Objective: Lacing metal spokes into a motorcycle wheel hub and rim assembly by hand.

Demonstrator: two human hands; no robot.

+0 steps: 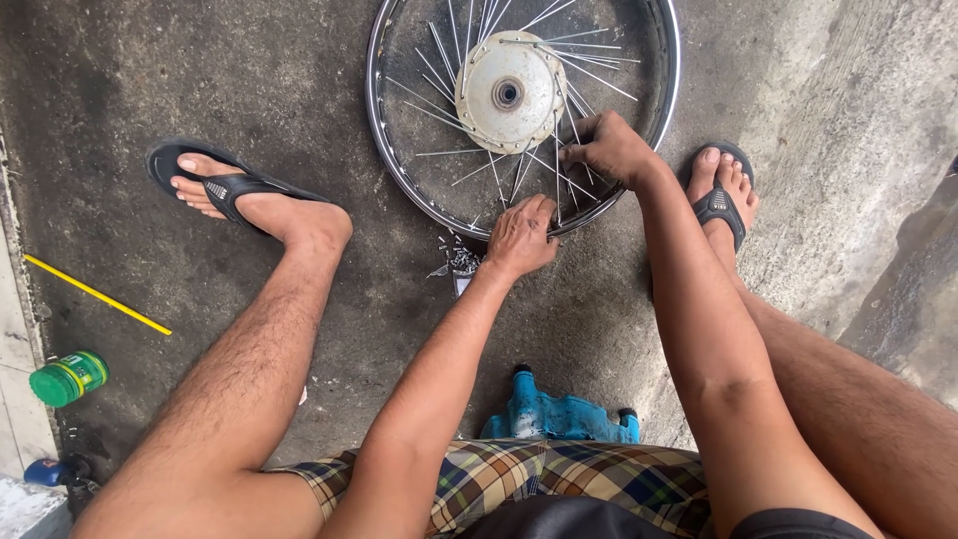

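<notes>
- I sit over a dark, stained concrete floor (299, 90), rough and blotchy.
- To my right the floor (848, 120) turns paler grey, with a slanting edge running down it.
- Along my left runs a strip of light tile (18, 399).
- A thin yellow stick (97, 294) lies on the dark concrete near that strip.
- A green jar (68, 378) lies on its side by the tile edge.
- Soft, even daylight, no hard shadows.

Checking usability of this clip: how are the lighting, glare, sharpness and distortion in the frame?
Head view: soft, even daylight with faint shadows on the grey concrete floor; mild glare on the chrome spoked wheel rim and its white hub; both hands, left hand and right hand, sharp; wide-angle lens stretches the legs at the edges.
</notes>
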